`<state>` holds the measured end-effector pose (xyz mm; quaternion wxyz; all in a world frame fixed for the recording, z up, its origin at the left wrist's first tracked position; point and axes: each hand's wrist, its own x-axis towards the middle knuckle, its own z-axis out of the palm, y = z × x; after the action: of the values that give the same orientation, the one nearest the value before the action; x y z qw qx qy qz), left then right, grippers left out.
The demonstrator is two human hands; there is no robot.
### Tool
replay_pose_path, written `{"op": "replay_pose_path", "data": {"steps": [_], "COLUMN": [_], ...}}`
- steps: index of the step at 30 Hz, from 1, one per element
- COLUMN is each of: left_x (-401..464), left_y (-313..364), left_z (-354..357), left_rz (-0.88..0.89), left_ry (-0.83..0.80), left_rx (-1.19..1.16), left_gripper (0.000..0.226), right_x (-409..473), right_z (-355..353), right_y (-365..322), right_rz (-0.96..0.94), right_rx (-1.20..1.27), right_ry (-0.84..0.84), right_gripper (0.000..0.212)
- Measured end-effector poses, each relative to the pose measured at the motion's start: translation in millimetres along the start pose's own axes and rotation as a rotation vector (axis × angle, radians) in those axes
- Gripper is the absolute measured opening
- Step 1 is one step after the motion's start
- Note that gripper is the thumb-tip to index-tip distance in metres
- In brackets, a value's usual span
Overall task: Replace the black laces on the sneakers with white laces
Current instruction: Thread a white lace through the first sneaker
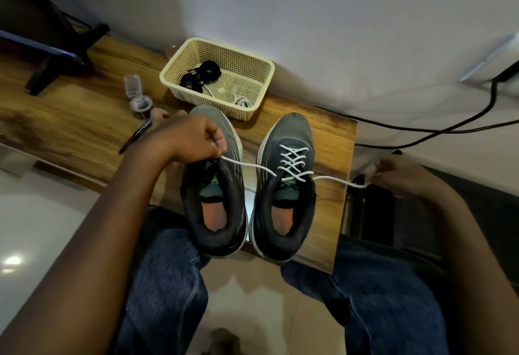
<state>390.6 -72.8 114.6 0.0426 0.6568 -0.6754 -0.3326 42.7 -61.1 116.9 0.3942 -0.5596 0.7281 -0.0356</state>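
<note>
Two grey sneakers stand side by side on the wooden table [70, 130], toes pointing away from me. The right sneaker [286, 186] is laced crosswise with a white lace [293, 160]. Both lace ends run out sideways and taut. My left hand [188, 141] pinches the left end above the left sneaker [216, 186], which shows no lace. My right hand [398, 175] pinches the right end beyond the table's right edge. Black laces [199, 76] lie bundled in a cream basket [168, 73] behind the sneakers, with another white lace [243, 101] in its front corner.
A small clear open-lidded container [139, 99] and a black pen [134, 137] lie left of the sneakers. A black stand [64, 54] occupies the table's far left. Black cables [421, 130] run across the white surface at the right. My knees in blue jeans are below the table edge.
</note>
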Motion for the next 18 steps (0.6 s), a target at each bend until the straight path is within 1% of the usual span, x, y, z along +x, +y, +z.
{"op": "replay_pose_path", "data": {"steps": [1, 4, 6, 8, 10, 12, 15, 18], "left_x": [-1, -2, -2, 0, 2, 3, 5, 6], "left_y": [5, 25, 38, 48, 53, 55, 48, 36], "left_z": [3, 15, 25, 35, 41, 43, 38, 29], "left_rz": [0.027, 0.103, 0.169, 0.203, 0.228, 0.238, 0.222, 0.206], "left_ry": [-0.002, -0.033, -0.049, -0.057, -0.066, -0.075, -0.101, -0.144], "left_rx": [-0.031, -0.018, 0.039, 0.060, 0.012, -0.010, -0.041, -0.071], "left_gripper": [0.006, 0.023, 0.018, 0.013, 0.009, 0.008, 0.011, 0.009], "right_x": [-1, -2, -4, -4, -3, -3, -6, -7], "right_z": [3, 13, 23, 32, 36, 35, 28, 19], "right_y": [-5, -20, -29, -36, -39, -39, -34, -26], "right_rz": [-0.085, -0.296, -0.383, -0.434, -0.460, -0.465, -0.458, -0.436], "right_rx": [-0.012, 0.018, -0.003, -0.020, 0.013, 0.062, 0.143, 0.177], "right_ry": [-0.022, -0.140, -0.238, -0.275, -0.245, -0.246, -0.334, -0.374], "right_gripper": [0.009, 0.015, 0.012, 0.007, 0.001, 0.003, 0.010, 0.006]}}
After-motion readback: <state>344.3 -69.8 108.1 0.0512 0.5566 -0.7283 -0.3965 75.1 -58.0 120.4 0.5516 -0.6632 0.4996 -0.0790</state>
